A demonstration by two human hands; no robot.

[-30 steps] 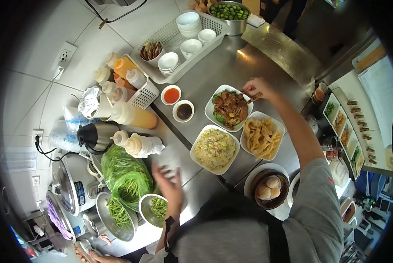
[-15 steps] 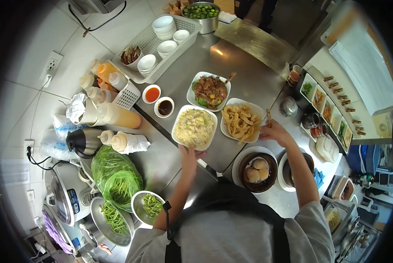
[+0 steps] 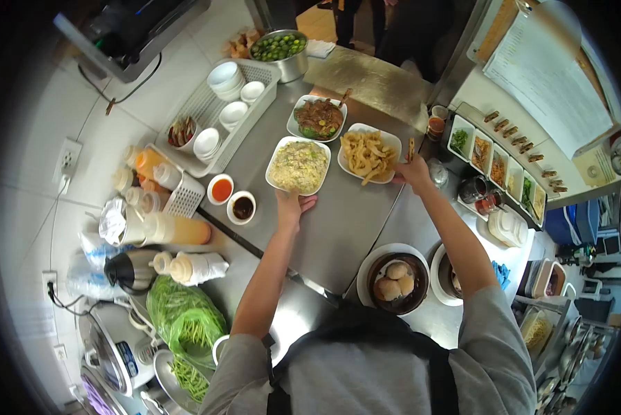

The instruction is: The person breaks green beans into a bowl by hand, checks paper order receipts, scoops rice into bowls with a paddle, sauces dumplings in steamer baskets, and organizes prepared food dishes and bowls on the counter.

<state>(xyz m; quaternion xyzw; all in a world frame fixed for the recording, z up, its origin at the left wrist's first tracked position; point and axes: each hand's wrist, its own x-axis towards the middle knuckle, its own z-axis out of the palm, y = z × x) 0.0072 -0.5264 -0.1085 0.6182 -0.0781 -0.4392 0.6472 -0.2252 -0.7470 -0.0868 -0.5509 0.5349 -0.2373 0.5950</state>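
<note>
Reaching forward over the desk [image 3: 310,238], both arms out. Near: left sleeve hides most of a small bowl [image 3: 219,349]; green bean bowl [image 3: 163,373] beside it partly covered too. Near right, steamer basket [image 3: 395,282] with pale buns in view; second basket [image 3: 443,275] mostly behind right forearm.

Mid-desk: left hand [image 3: 295,209] at near rim of rice dish [image 3: 298,164], fingertips against rim; grip or push, cannot tell. Right hand [image 3: 413,173] at right side of fried-strip dish [image 3: 369,153], fingers partly hidden by dish, cannot tell how closed. Wooden clip [image 3: 411,149] upright at that hand; held or clipped to rim, unclear. Meat dish [image 3: 317,116] just beyond both, another clip [image 3: 345,97] at its far right.

Versus half a second ago: all three dishes sit farther out, rice dish no longer right beside dark sauce cup [image 3: 242,207]. Hands advanced with them.

Far: person's legs [image 3: 355,28] cut off at top; black device [image 3: 127,41] far left also cropped, type unclear.
</note>
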